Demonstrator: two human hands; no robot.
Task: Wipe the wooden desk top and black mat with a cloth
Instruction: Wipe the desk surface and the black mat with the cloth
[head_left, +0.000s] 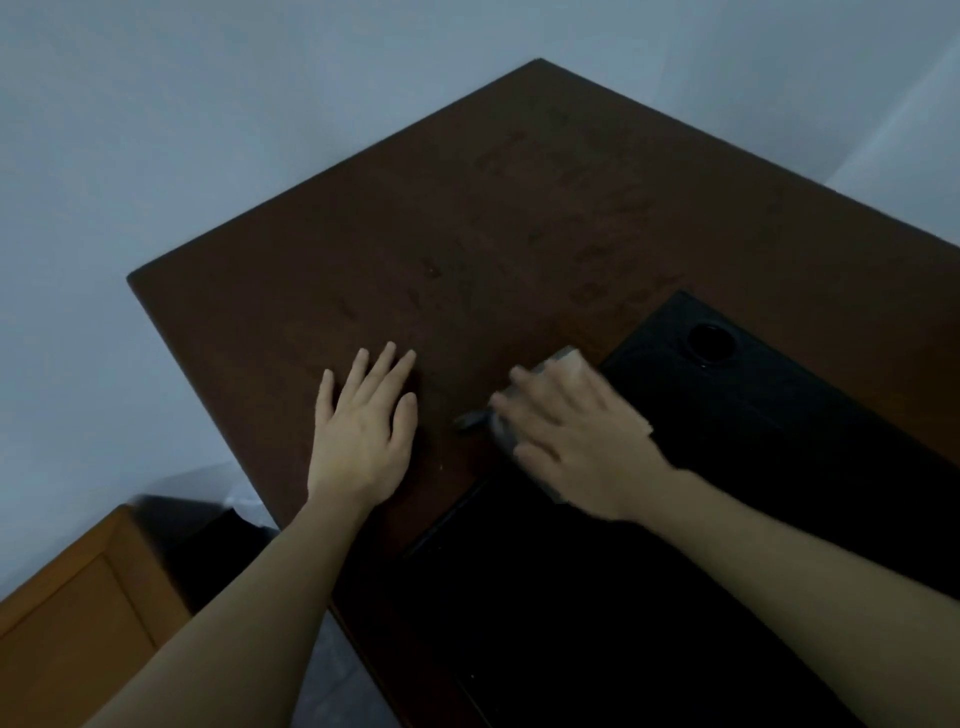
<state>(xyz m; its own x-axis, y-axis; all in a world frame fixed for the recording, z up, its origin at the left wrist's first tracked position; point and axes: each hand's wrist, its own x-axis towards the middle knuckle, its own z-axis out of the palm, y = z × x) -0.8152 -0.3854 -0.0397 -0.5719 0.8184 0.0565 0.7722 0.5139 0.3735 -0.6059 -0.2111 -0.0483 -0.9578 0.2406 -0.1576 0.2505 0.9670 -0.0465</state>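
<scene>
Head view, items as found. Your left hand (363, 431): flat on the wooden desk top (467, 208), fingers straight and spread, holding nothing; likely a brace while you lean in. Your right hand (566, 431): fingers laid over the cloth (563, 358), pressing it down at the near-left edge of the black mat (753, 441); blur hides whether they curl round it. Cloth: part on wood, part at the mat's border, placed to cross onto either surface. Round black dish (710, 340): on the mat's far corner; contents too dark to tell.

Bare forearms, no visible sleeves
</scene>
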